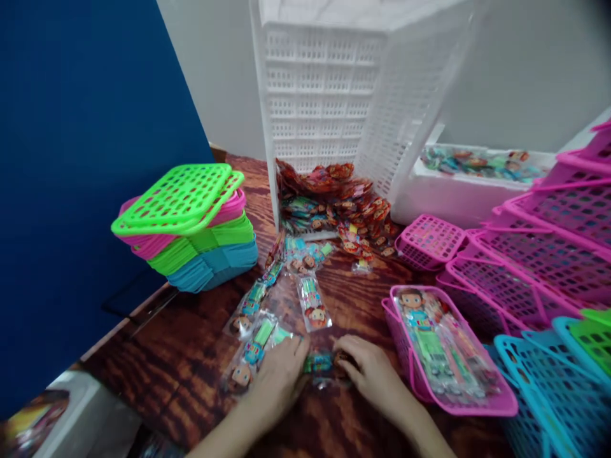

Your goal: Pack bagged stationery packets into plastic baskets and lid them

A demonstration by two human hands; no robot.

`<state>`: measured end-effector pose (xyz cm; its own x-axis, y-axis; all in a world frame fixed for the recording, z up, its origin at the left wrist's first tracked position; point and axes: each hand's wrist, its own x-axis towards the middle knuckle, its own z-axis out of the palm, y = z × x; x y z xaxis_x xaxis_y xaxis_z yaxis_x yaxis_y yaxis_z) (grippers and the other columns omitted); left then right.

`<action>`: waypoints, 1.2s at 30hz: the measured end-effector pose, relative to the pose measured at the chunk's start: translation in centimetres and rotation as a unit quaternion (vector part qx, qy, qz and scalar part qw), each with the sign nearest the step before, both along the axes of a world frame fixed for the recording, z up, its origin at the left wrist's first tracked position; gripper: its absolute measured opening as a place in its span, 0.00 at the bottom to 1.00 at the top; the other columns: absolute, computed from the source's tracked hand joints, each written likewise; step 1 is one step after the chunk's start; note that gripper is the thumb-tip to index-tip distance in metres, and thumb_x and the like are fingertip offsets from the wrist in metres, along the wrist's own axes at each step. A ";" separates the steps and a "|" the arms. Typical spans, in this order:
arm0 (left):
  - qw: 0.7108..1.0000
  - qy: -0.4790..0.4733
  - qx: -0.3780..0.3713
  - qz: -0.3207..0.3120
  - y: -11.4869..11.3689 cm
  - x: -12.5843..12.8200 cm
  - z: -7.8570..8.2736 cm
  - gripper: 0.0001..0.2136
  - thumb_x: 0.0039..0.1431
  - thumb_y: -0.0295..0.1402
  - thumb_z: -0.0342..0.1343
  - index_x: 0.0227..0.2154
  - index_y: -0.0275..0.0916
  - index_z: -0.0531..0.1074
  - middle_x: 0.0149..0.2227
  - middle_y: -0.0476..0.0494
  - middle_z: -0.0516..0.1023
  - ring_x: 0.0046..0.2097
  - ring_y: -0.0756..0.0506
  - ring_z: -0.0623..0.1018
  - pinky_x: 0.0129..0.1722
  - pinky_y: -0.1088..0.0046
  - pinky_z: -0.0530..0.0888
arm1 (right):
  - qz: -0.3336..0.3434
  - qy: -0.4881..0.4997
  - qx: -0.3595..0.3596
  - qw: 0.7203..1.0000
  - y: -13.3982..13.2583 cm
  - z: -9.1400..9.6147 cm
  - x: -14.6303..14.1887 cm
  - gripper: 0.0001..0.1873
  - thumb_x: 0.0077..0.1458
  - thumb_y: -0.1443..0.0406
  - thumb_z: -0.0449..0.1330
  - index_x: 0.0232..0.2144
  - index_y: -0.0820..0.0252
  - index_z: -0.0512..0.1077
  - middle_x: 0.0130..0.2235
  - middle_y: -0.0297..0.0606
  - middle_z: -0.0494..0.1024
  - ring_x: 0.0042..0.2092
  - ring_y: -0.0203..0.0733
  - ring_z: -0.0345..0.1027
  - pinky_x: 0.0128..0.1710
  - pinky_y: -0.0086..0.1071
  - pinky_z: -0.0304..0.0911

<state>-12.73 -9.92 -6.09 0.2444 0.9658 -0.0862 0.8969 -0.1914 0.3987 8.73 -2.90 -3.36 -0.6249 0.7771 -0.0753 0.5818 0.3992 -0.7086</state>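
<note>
Both my hands rest low on a dark wood-grain table (pixel 181 362). My left hand (pixel 279 381) lies with fingers curled over a clear-wrapped cartoon toy packet (pixel 319 364). My right hand (pixel 372 375) grips the other end of the same packet. More such packets (pixel 312 302) lie scattered just beyond my hands. A small pink basket (pixel 477 399) holding similar packets sits right of my right hand.
A tipped white crate (pixel 324 95) spills packets at the back. Stacked green, pink and blue basket lids (pixel 191 222) stand left. Pink baskets (pixel 539 254) and blue and green baskets (pixel 548 375) crowd the right. A white box (pixel 458 191) of packets lies behind.
</note>
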 end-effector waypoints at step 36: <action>0.813 -0.522 -0.003 0.258 -6.8 0.7 0.1 0.30 0.65 0.42 0.54 0.66 0.43 0.53 0.62 0.37 0.66 0.58 0.41 0.73 0.59 0.58 0.69 | -0.191 0.382 -0.454 0.782 -5.0 -4.4 0.8 0.24 0.53 0.58 0.65 0.52 0.54 0.70 0.46 0.39 0.80 0.40 0.42 0.77 0.37 0.34 0.73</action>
